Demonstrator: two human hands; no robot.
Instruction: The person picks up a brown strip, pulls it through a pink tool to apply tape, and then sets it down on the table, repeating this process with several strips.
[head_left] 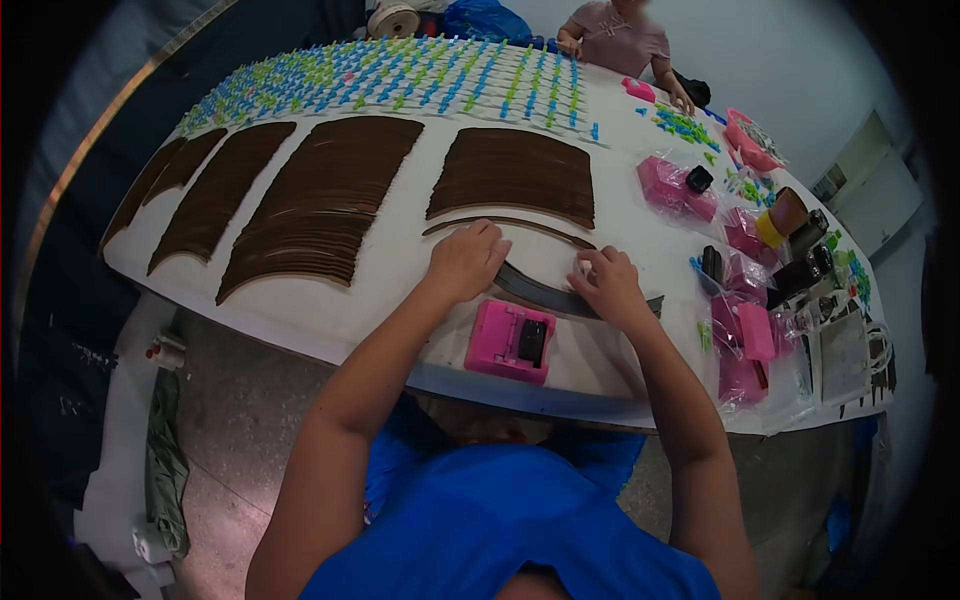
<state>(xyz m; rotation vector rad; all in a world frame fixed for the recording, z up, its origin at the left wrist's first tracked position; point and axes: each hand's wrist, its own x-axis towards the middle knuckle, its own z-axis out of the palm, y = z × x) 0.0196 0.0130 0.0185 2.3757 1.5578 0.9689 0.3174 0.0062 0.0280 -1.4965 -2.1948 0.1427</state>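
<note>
My left hand (466,262) lies over the left end of a dark grey curved strip (540,290), fingers stretched forward and thumb to the side. Its fingertips reach a thin curved brown strip (510,224). My right hand (609,284) is at the grey strip's other side, with fingers bent and pinched together near the brown strip's right end; what they hold, if anything, is too small to make out. Just in front of me sits a pink box-like device (508,341) with a black part on top. Beyond the hands lies a sheet of closely laid brown strips (512,176).
More brown strip sheets (322,205) spread to the left. Rows of blue and green clips (400,80) cover the far side. At right are bagged pink boxes (678,188), a pink basket (752,140) and loose clips (683,126). Another person (620,45) is at the far edge.
</note>
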